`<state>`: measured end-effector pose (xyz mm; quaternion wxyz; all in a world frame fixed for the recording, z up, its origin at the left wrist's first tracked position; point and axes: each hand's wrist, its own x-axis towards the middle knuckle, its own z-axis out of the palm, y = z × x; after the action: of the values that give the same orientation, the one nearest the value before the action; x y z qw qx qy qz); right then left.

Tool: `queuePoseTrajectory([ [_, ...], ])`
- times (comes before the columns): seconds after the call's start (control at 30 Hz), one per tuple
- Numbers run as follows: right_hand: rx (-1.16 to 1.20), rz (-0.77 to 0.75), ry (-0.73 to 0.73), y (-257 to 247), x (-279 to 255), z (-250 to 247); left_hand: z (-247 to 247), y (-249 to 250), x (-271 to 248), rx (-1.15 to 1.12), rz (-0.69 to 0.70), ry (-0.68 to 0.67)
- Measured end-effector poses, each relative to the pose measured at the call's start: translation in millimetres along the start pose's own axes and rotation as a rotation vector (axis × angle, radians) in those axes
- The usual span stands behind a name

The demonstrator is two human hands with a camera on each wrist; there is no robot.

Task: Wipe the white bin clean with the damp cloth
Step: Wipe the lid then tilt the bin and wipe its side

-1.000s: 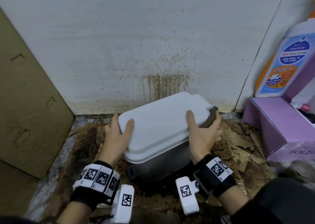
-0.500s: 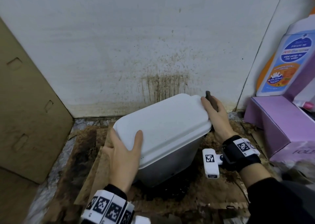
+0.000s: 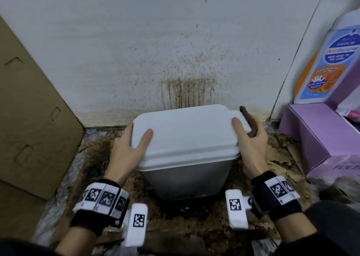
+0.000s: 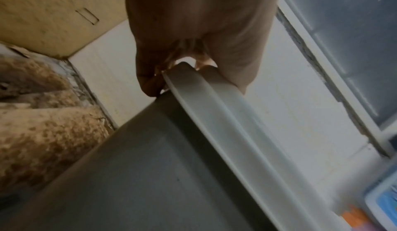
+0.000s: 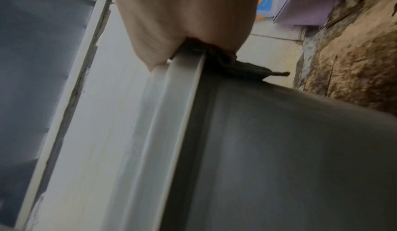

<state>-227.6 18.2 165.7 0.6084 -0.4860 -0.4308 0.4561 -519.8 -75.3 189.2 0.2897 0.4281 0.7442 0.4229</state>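
Observation:
The white bin (image 3: 185,135), white lid on a grey body, stands on stained cardboard close to the wall. My left hand (image 3: 130,144) grips the lid's left edge, thumb on top and fingers under the rim. My right hand (image 3: 251,139) grips the lid's right edge, thumb on top, with the dark brown damp cloth (image 3: 248,119) held between its fingers and the bin's side. In the left wrist view the left hand (image 4: 193,31) curls round the rim of the bin (image 4: 150,166). In the right wrist view the cloth (image 5: 240,66) pokes out under the right hand (image 5: 184,14).
A brown-stained white wall (image 3: 187,92) rises right behind the bin. A cardboard panel (image 3: 29,109) leans at the left. A purple box (image 3: 315,135) and a large soap bottle (image 3: 327,61) stand at the right. A dark wet patch (image 3: 187,207) lies at the bin's front foot.
The bin has been turned from a skewed pose back to square with the wall. My left hand moved from the near corner to the left edge, my right hand from the far corner to the right edge.

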Motion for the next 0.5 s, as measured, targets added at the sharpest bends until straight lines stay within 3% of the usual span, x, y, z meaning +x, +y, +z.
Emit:
queuePoseTrajectory([
  [0.23, -0.031, -0.010, 0.047, 3, -20, -11, -3, -3, 17, -0.001, 0.011, -0.085],
  [0.5, -0.070, 0.012, 0.172, 6, -21, -13, 1, -18, 18, 0.023, 0.007, -0.076],
])
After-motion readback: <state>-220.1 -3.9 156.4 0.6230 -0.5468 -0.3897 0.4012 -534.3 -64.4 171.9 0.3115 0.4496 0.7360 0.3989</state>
